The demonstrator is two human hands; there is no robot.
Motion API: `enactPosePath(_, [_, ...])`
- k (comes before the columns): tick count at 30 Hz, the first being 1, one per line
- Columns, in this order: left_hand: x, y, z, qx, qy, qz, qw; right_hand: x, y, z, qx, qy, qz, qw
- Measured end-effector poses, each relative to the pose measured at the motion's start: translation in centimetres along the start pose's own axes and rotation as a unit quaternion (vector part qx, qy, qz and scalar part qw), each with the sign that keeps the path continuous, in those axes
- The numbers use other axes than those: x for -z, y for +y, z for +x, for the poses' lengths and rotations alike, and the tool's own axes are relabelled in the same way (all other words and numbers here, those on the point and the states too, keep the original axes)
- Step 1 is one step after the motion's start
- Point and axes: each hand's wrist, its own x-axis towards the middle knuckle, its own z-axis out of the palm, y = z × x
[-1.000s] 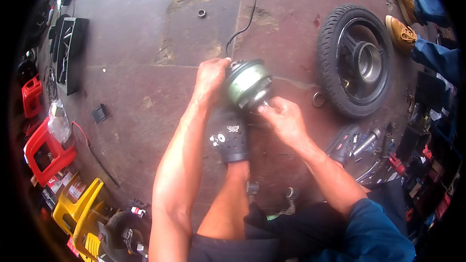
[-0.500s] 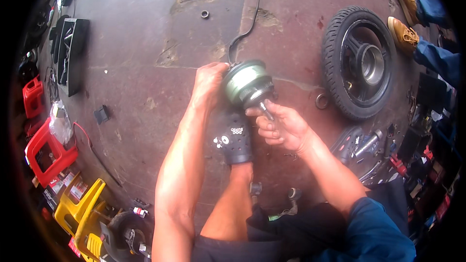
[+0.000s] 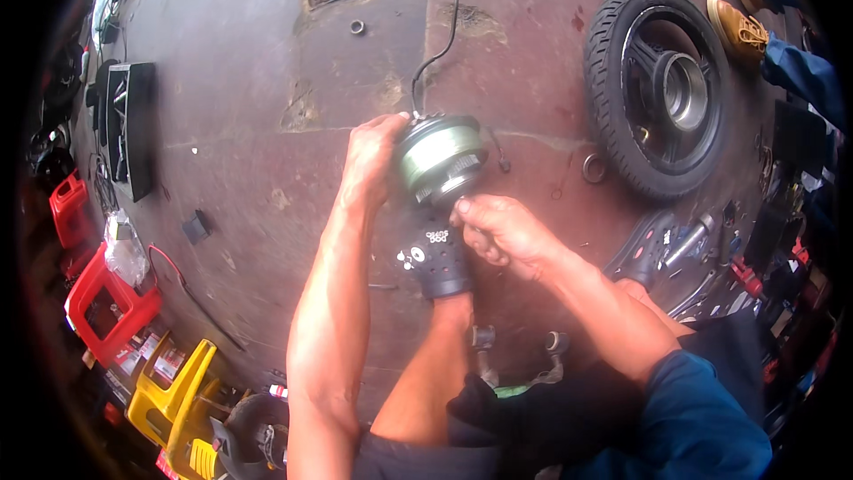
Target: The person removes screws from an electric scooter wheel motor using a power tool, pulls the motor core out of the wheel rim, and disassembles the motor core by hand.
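A round grey-green motor part with a black cable running up from it is held above the floor. My left hand grips its left side. My right hand is closed at its lower right edge, fingers wrapped around what looks like the part's short shaft, which they hide. Under the part sits my foot in a black sock, with the bare shin coming up from the lower edge between my arms.
A small black wheel with tyre lies at right, a metal ring beside it. Loose tools lie lower right. Another person's tan shoes are at the top right. Red cans, a yellow case and a black tray line the left.
My right hand has gone from fingers spread beside the part to a closed fist at its lower edge. The part has tilted slightly; my left hand keeps its grip.
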Motion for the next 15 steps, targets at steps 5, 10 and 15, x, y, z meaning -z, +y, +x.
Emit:
enactPosePath(5, [-0.2, -0.3, 0.3, 0.001, 0.007, -0.015, 1.000, -1.2, -0.1, -0.4, 0.024, 0.037, -0.037, 0.998])
enactPosePath(10, [0.2, -0.4, 0.6, 0.000, -0.001, -0.010, 1.000, -2.0, 0.2, -0.3, 0.041, 0.064, -0.061, 0.995])
enactPosePath(15, [0.0, -0.2, 0.5, -0.004, 0.005, -0.013, 1.000, -2.4, 0.3, -0.3, 0.052, 0.081, -0.073, 0.993])
